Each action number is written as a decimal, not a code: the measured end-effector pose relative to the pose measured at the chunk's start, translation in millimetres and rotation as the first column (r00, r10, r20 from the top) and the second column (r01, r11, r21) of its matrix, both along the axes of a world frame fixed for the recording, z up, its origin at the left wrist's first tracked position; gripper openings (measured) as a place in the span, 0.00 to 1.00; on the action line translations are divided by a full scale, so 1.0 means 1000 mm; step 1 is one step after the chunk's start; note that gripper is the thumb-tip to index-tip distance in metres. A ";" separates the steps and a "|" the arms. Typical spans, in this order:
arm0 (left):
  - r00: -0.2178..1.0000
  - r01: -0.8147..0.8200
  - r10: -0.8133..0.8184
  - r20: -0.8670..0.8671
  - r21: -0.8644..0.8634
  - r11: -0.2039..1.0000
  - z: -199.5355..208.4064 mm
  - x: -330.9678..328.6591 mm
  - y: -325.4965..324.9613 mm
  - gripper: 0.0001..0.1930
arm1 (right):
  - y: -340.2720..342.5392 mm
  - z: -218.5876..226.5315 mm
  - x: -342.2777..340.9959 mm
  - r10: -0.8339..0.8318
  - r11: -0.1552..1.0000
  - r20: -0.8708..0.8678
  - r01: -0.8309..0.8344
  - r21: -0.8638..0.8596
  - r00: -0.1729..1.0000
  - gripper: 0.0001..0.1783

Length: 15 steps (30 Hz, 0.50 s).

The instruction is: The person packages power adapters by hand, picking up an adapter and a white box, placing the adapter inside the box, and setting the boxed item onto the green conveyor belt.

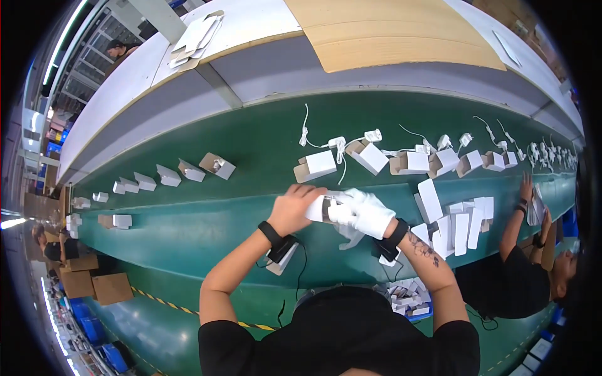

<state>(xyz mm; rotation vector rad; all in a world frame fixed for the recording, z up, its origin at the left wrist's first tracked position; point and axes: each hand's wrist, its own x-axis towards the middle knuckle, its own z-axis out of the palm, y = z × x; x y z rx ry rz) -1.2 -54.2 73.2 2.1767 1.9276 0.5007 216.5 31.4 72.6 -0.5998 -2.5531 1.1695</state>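
In front of me, my bare left hand (293, 210) grips a small white carton (315, 210) whose end faces right. My right hand (367, 213), in a white glove, has its fingers closed around a white charger-like piece (339, 213) at the mouth of that carton. How far the piece sits inside is hard to make out. Below the glove hangs a pale, translucent flap (350, 237), perhaps thin plastic. Beyond my hands stands an open white carton (318, 165), with a white adapter and cable (337, 143) lying behind it.
Open cartons (168, 176) line the belt (188, 219) to the left; more cartons with adapters stand to the right. Flat white boxes (459, 229) are heaped right of my hands. A co-worker (511, 282) handles white cardboard at far right. A blue bin (411, 297) sits beside me.
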 end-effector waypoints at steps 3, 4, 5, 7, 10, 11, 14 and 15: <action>0.991 -0.042 0.050 0.126 -0.065 0.997 -0.006 0.017 -0.014 0.31 | -0.014 0.018 -0.020 0.019 0.900 0.341 -0.164 0.403 0.940 0.20; 0.985 -0.048 0.060 0.161 -0.074 0.996 -0.012 0.021 -0.017 0.31 | -0.016 0.014 -0.022 0.016 0.898 0.344 -0.165 0.409 0.939 0.20; 0.979 -0.048 0.063 0.196 -0.081 0.996 -0.016 0.024 -0.017 0.31 | -0.017 0.005 -0.024 0.044 0.893 0.311 -0.176 0.413 0.950 0.18; 0.970 -0.044 0.062 0.235 -0.082 0.996 -0.023 0.023 -0.025 0.31 | -0.017 -0.011 -0.024 0.107 0.884 0.243 -0.204 0.421 0.964 0.12; 0.857 -0.116 0.205 0.473 -0.212 0.970 -0.038 0.013 -0.034 0.31 | -0.009 -0.010 -0.022 0.089 0.989 0.121 -0.102 0.103 0.989 0.09; 0.854 -0.122 0.209 0.476 -0.208 0.971 -0.044 0.011 -0.030 0.31 | -0.006 -0.009 -0.026 0.070 0.995 0.061 -0.065 -0.072 0.996 0.08; 0.861 -0.053 0.101 0.498 -0.109 0.993 -0.058 0.013 -0.011 0.31 | -0.002 -0.007 -0.059 0.209 0.957 0.350 -0.264 0.119 0.913 0.10; 0.859 -0.057 0.106 0.501 -0.112 0.992 -0.061 0.008 -0.007 0.31 | 0.004 -0.006 -0.065 0.253 0.908 0.498 -0.381 0.173 0.830 0.11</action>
